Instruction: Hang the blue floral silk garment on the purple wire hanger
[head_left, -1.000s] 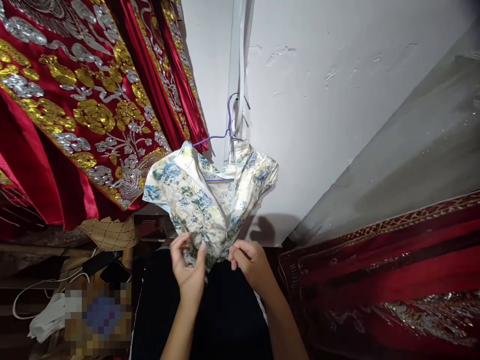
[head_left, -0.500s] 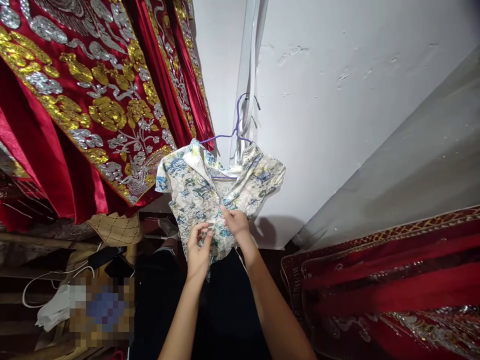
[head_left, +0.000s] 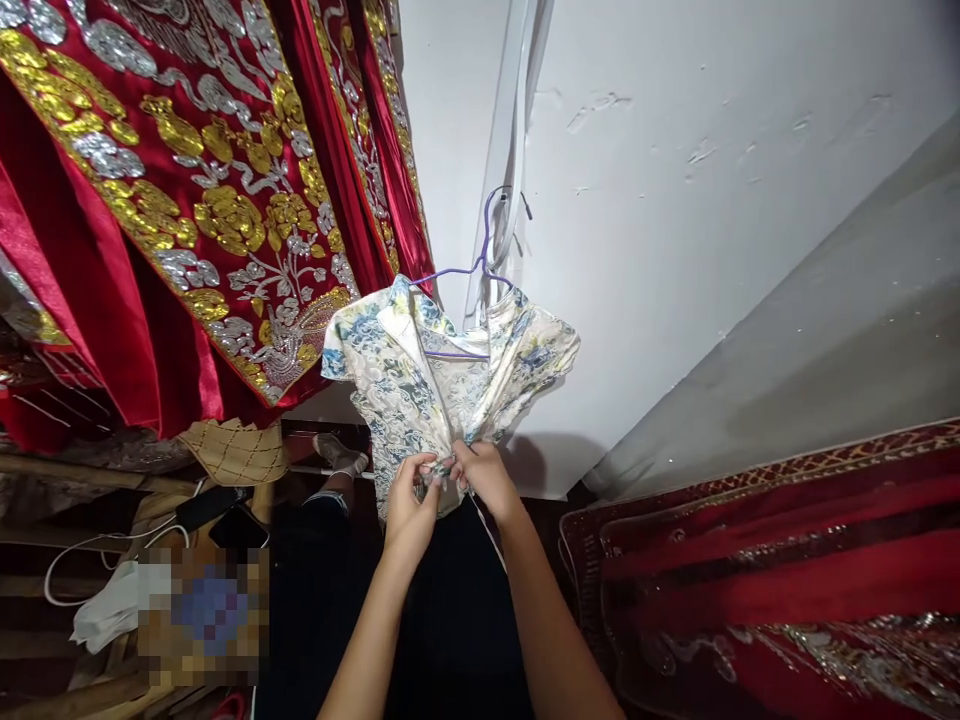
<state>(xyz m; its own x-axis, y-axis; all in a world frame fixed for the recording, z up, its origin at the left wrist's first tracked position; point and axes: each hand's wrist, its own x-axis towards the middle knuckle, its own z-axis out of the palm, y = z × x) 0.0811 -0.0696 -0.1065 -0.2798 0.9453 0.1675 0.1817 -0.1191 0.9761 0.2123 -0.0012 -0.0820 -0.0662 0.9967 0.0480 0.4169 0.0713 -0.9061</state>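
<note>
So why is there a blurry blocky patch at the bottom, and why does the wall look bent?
Head view: the blocky patch is pixelated on purpose, hiding what lies there; the wide lens bends the white wall; the floral garment, pinched by the left hand and right hand, casts a soft shadow on the wall.

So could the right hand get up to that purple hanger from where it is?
Probably yes. The right hand pinches the flowery top low at its front, and the purple hanger hangs straight above, with only the top's open collar between them. It would have to let go of the cloth first.
</note>
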